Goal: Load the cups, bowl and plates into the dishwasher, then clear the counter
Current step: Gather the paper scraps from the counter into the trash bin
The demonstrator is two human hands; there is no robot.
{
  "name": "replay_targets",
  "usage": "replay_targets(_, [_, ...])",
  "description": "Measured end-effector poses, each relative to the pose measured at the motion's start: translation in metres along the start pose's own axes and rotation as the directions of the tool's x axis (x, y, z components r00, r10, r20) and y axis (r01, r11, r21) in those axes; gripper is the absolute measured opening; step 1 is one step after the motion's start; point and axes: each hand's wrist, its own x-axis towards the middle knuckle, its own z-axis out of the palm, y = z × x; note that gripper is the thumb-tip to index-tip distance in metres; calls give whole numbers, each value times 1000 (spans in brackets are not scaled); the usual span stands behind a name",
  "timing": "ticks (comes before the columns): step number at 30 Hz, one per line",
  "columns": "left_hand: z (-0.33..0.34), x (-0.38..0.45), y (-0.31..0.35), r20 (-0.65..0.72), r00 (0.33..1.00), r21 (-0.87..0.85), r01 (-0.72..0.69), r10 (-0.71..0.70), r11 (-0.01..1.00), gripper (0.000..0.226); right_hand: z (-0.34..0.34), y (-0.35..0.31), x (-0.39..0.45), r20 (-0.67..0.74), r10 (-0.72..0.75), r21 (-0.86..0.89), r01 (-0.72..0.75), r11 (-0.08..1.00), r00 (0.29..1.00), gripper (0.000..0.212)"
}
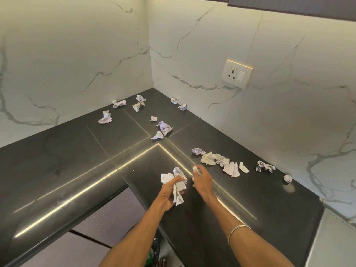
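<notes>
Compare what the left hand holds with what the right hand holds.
The left hand grips a thick bundle of crumpled papers that spills out above and below its fingers; the right hand pinches just one small scrap at its fingertips. The bundle is much larger than the scrap. Both are white crumpled paper, held just over the black counter.

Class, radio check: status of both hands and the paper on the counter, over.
Left hand grips a paper bundle. Right hand pinches a small paper scrap. Crumpled papers scattered across the black counter. Nothing blocking.
</notes>
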Motion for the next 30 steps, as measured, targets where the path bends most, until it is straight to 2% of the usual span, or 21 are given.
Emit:
replay_targets(3, [-7, -10, 0, -20, 999, 25, -48, 48, 999, 29, 22, -16, -9, 77, -33, 70, 27, 997, 997, 16])
replay_targets(8, [-31, -29, 5, -20, 994, 45, -102, 103, 994, 43, 56, -20, -27, 233, -27, 39, 18, 999, 972, 21])
replay_targets(12, [-59, -44, 9, -40, 993, 104, -102, 107, 989, 30, 74, -27, -46, 321, -61, -10, 67, 998, 945, 23])
replay_targets(18, [-104, -69, 20, -104, 985, 220, -111, 137, 969, 30, 111, -36, -65, 394, -34, -26, 49, 998, 919, 13])
replay_targets(21, [-127, -82, 23, -162, 976, 197, -113, 146, 974, 32, 132, -48, -87, 374, -34, 14, 31, 999, 927, 12])
replay_targets(25, [-173, -100, 20, -206, 973, 73, -95, 108, 993, 49, 167, -57, -127, 313, 16, 125, -58, 990, 949, 17])
replay_targets(28, [-205, -115, 15, -186, 979, -2, -82, 80, 997, 41, 190, -55, -161, 278, 64, 167, -114, 979, 958, 15])
replay_targets(30, [-224, -121, 7, -149, 987, -16, -59, 56, 998, 44, 202, -45, -182, 234, 109, 201, -158, 967, 966, 13])
